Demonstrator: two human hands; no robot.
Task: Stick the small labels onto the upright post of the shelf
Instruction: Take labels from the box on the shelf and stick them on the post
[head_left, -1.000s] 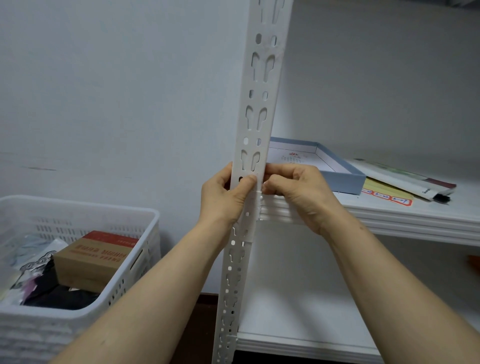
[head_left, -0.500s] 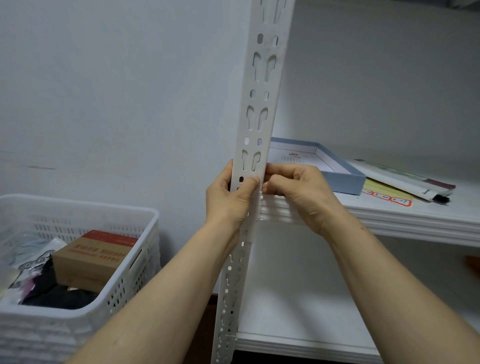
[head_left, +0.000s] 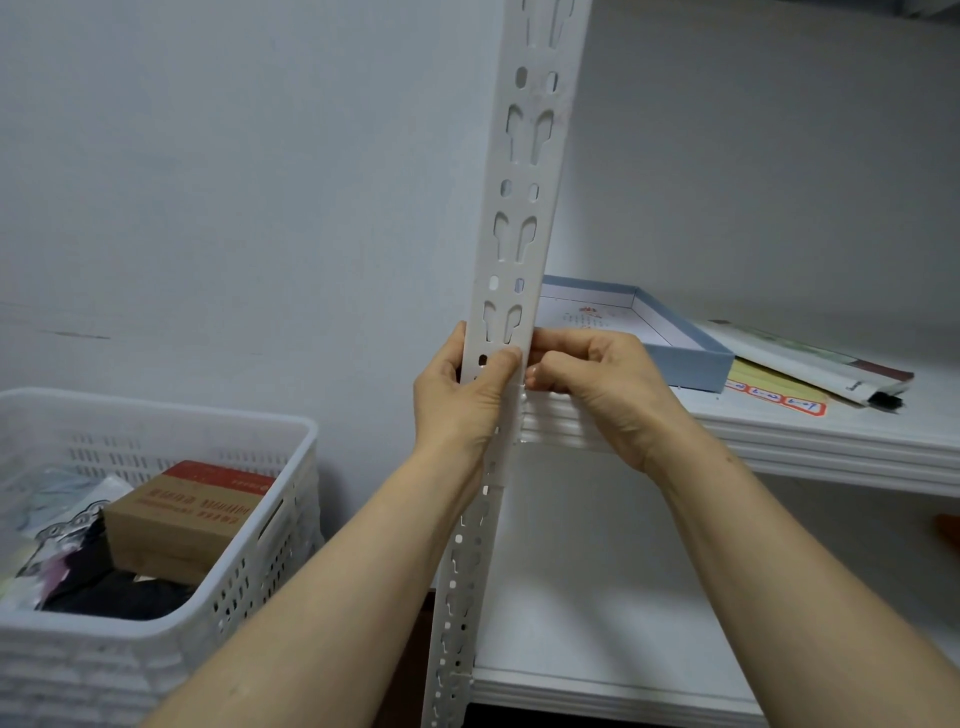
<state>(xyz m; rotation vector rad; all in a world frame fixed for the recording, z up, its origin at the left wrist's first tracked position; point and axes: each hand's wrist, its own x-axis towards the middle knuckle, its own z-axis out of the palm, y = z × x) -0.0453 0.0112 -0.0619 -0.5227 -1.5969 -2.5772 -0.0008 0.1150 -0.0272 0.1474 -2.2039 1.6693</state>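
Centre of the frame: the white, slotted upright post (head_left: 524, 208) of a shelf, where both hands meet just above the shelf board (head_left: 831, 447). The left hand (head_left: 462, 400) is clamped round the post from the left, thumb laid across its face. The right hand (head_left: 602, 384) has its fingers curled and its fingertips (head_left: 535, 370) pinched on the post's right edge. The label they are presumably pressing down is too small to make out beneath them.

Such a label would likely be feather-light, limp and tacky on one side. It is best taken by a corner and smoothed onto solid metal between the slots. The post looks rigid enough to press against.

To the right, a yellow sheet of red-bordered labels (head_left: 769, 395) lies on the board beside a shallow blue box (head_left: 685, 358). At lower left, a white plastic basket (head_left: 156, 649) holds a cardboard carton (head_left: 182, 514).
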